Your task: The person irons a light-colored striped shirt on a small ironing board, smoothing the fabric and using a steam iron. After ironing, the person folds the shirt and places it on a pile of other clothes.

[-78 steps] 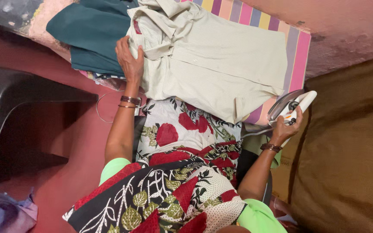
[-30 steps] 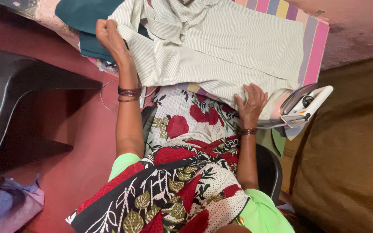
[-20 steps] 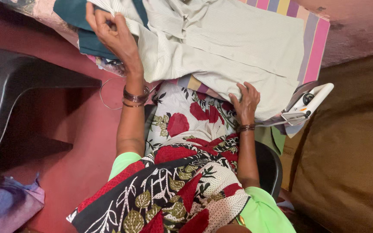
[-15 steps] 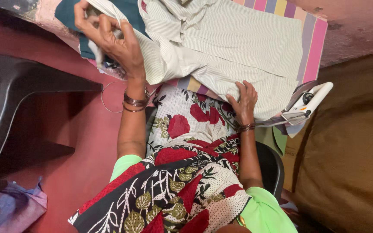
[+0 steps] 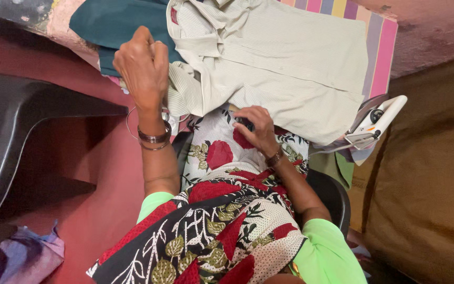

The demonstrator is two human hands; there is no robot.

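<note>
We see right hand (image 5: pixel 256 128) moved off hem, now at near edge of striped shirt (image 5: pixel 290 63), fingers curled pinching cloth. Left hand (image 5: pixel 143 66) came down, fist gripping bunched sleeve beside shirt collar. Shirt stays on striped pad (image 5: pixel 382 47); iron (image 5: pixel 377 123) parked beside shirt's hem. Refolding seems in hand.

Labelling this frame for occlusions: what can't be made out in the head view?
- Shirt: collar end cut off by the top edge.
- Left hand: its fingertips are buried in bunched shirt fabric.
- Right hand: fingertips tucked under the shirt hem.
- Iron: soleplate hidden, only handle side shows.
</note>
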